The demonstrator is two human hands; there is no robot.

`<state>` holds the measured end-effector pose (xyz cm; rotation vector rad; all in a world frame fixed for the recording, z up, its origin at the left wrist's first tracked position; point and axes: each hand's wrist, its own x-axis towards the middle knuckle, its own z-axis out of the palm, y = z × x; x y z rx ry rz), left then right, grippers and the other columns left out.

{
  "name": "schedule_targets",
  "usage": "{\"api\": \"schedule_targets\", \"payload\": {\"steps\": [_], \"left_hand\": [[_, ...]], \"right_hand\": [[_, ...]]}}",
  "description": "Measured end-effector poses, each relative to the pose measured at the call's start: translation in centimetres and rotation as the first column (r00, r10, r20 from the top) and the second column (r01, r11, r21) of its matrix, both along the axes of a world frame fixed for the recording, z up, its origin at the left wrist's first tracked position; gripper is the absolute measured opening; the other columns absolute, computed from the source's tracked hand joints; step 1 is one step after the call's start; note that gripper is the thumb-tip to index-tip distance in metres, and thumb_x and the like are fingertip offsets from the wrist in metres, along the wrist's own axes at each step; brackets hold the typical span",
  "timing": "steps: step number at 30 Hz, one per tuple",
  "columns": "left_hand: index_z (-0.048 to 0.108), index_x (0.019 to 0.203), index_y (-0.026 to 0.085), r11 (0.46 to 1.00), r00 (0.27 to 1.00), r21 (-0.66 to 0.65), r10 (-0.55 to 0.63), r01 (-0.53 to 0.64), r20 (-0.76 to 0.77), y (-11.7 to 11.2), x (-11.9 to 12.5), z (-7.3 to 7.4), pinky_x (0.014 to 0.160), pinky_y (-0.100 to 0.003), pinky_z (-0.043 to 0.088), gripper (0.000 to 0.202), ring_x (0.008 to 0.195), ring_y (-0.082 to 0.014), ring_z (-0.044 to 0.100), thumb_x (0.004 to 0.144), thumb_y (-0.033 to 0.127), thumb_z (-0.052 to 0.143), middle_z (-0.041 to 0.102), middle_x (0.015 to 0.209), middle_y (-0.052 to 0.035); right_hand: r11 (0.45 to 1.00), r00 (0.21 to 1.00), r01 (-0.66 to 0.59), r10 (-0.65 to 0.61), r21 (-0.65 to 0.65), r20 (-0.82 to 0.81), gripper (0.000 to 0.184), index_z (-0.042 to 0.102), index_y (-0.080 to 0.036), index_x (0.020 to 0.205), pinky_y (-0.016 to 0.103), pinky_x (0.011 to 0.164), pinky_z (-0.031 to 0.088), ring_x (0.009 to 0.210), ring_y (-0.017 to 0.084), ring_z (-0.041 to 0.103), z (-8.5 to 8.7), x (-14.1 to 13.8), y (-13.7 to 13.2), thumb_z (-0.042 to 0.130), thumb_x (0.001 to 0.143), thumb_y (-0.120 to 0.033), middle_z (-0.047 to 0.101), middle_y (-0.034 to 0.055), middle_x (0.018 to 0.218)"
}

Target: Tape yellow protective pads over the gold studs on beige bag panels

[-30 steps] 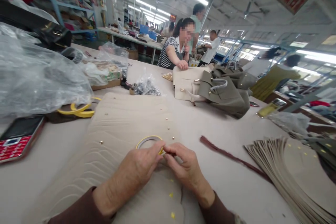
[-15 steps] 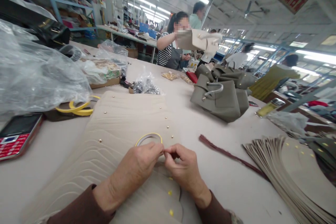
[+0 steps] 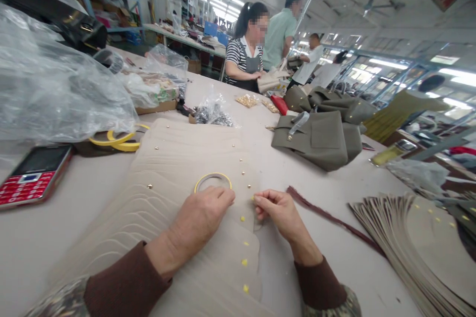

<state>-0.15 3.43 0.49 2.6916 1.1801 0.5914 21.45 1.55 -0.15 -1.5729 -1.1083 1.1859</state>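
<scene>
My left hand [image 3: 203,215] is closed around the near side of a thin roll of yellow tape [image 3: 213,175], whose far arc shows above the knuckles. To its right, my right hand [image 3: 277,210] pinches a small yellow piece of tape [image 3: 253,197] between thumb and fingertips, at the edge of the beige panels. Under both hands lie overlapping beige panels [image 3: 178,158], fanned out in a stack. Small metal studs [image 3: 150,186] show on the far panels. Yellow tape bits [image 3: 244,262] mark the right edge of the nearer ones.
A red phone [image 3: 35,173], yellow tape rolls [image 3: 122,141] and clear plastic [image 3: 63,79] lie left. Grey-green handbags [image 3: 316,138], a dark red strip [image 3: 334,225] and more fanned panels [image 3: 386,228] are right. A co-worker [image 3: 243,54] in stripes stands across the table.
My hands were together at the tape roll and are now apart, the right one moved right to the panel edge with a tape piece. The co-worker has lowered a beige bag.
</scene>
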Motion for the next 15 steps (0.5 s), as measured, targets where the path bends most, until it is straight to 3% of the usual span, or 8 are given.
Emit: {"api": "schedule_targets", "payload": {"steps": [4,9,15], "left_hand": [[0.056,0.088,0.019,0.998,0.987,-0.064,-0.018,0.008,-0.162,0.2,0.3,0.2,0.072,-0.032,0.044,0.013,0.085,-0.0209,0.054,0.094,0.016,0.045,0.062,0.088,-0.0038],[0.057,0.09,0.018,0.997,0.984,-0.075,-0.034,0.021,-0.172,0.3,0.5,0.3,0.075,-0.036,0.042,0.017,0.085,-0.0227,0.051,0.095,0.015,0.041,0.061,0.09,-0.0054],[0.054,0.088,0.018,0.988,0.983,-0.118,-0.119,0.104,-0.136,0.0,0.4,0.0,0.071,-0.033,0.039,0.02,0.079,-0.0201,0.051,0.094,0.011,0.036,0.06,0.086,-0.0037]], "right_hand": [[1.0,1.0,-0.008,0.007,-0.01,-0.012,0.034,0.07,-0.01,0.075,0.02,0.043,0.046,0.042,0.01,0.058,-0.4,0.6,0.0,0.076,0.066,-0.043,0.065,0.002,0.055],[0.995,0.996,0.086,-0.087,0.051,0.01,0.035,0.068,-0.012,0.073,0.019,0.041,0.044,0.04,0.009,0.056,-0.7,0.1,0.8,0.076,0.066,-0.045,0.063,-0.0001,0.053],[0.998,0.998,0.066,-0.066,0.026,-0.01,0.034,0.067,-0.012,0.072,0.019,0.042,0.046,0.041,0.009,0.056,-1.1,0.1,0.9,0.075,0.066,-0.045,0.063,-0.0002,0.053]]}}
